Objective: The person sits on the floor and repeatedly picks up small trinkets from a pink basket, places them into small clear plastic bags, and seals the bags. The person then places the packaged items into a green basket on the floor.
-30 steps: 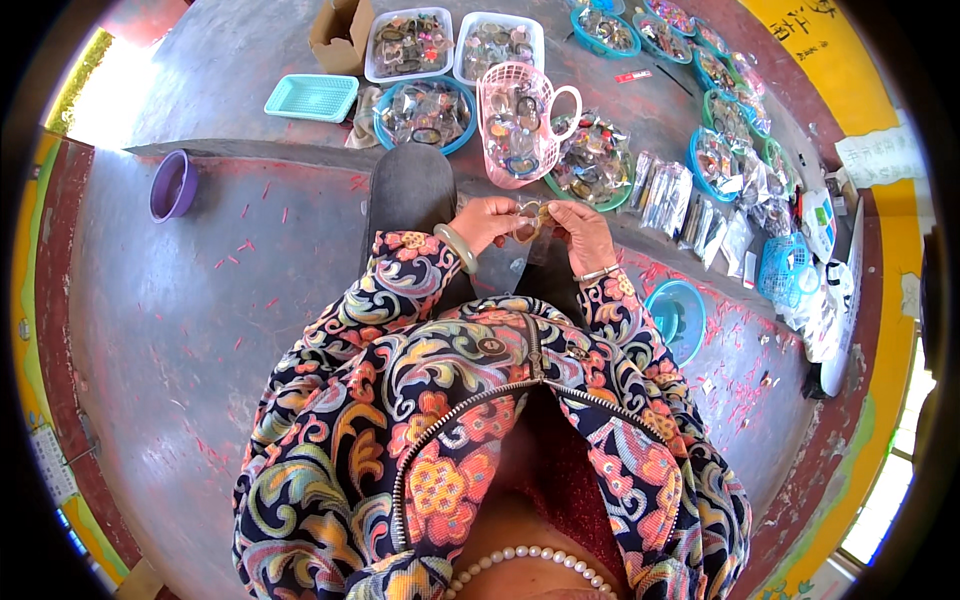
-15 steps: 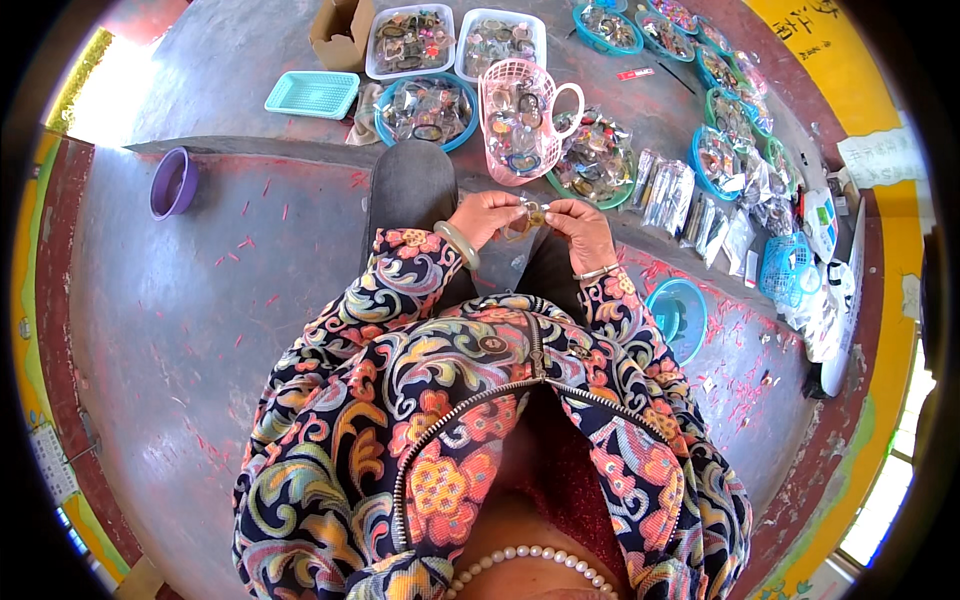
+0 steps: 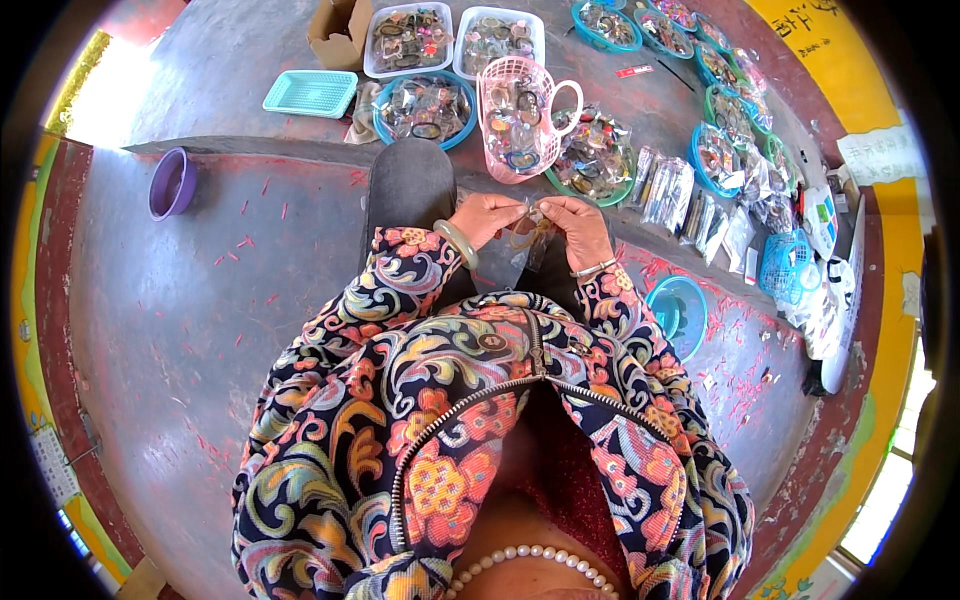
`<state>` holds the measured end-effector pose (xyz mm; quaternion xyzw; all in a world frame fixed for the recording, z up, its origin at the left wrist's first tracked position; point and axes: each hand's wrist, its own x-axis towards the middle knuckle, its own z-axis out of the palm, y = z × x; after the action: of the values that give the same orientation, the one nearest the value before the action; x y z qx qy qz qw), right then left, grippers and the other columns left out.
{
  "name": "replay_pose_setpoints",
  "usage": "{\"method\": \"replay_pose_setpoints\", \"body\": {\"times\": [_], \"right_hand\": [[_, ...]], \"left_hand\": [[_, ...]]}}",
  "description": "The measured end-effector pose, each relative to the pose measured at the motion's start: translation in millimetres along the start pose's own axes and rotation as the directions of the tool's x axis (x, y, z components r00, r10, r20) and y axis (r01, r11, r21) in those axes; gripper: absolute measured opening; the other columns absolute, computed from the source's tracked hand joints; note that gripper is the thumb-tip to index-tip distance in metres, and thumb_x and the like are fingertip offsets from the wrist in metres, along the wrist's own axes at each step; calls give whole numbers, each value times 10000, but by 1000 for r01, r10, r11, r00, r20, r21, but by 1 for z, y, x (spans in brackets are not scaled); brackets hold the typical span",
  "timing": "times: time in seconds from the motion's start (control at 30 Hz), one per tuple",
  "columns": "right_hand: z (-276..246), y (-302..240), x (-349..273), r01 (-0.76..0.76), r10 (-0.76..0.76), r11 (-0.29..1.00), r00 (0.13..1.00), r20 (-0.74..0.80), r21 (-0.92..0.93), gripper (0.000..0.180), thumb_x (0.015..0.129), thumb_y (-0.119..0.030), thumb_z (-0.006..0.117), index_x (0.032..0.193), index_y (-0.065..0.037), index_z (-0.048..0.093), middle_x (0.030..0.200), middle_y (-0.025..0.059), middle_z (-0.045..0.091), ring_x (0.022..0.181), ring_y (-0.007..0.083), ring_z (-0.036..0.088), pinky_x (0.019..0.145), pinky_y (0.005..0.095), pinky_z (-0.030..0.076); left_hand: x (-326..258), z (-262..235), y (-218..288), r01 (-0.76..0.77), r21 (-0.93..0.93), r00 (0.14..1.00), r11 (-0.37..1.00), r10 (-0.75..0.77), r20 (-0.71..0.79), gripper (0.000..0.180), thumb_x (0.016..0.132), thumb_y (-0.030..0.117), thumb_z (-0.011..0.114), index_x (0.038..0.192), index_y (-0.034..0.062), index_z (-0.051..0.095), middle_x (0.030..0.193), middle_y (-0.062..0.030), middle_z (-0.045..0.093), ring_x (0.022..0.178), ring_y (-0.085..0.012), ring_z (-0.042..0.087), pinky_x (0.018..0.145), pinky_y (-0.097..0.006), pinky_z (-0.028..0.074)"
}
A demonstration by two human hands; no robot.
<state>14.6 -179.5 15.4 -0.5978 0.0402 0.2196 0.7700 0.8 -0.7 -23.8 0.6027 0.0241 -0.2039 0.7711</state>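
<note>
My left hand (image 3: 483,217) and my right hand (image 3: 582,230) meet in front of my knees, each with thumb and fingers pinched together. Between them they grip the top edge of a small clear plastic bag (image 3: 536,243), which hangs down. A yellowish, gold-toned bit shows in or behind the bag, too small to name. Just beyond my hands stands a pink openwork basket (image 3: 487,130) with bagged round items (image 3: 522,125) in it. A green-rimmed basket (image 3: 600,201) heaped with bagged small goods is close to my right hand.
Past my knees, a raised ledge carries white tubs (image 3: 369,45), a blue basin (image 3: 470,120), a turquoise tray (image 3: 309,94) and a cardboard box (image 3: 338,35). Rows of plastic packets (image 3: 668,192) lie at the right. A purple basin (image 3: 173,184) is left, a teal tub (image 3: 678,318) right.
My fingertips have shifted slightly and come a little closer together at the bag's top. The bag now hangs lower, and the gold-toned bit no longer sits right between my fingers.
</note>
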Motion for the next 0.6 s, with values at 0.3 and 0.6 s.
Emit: {"method": "replay_pose_setpoints", "body": {"times": [0.3,0.6], "right_hand": [[5,2,2,-43,45,996,999,20,-75,132,746,-114,630,838,-22,609,698,-13,574,589,45,468,544,180,351],[1,4,6,26,-24,999,995,-101,18,81,746,-85,625,790,-18,617,664,-12,570,564,47,461,519,167,349]], "left_hand": [[-3,4,11,-99,38,993,994,101,-54,176,817,132,537,853,-25,607,724,-28,602,592,-45,497,536,-178,399],[-6,5,16,101,63,994,993,-99,-38,296,818,291,537,882,10,605,739,-11,602,616,-50,502,530,-180,365]]}}
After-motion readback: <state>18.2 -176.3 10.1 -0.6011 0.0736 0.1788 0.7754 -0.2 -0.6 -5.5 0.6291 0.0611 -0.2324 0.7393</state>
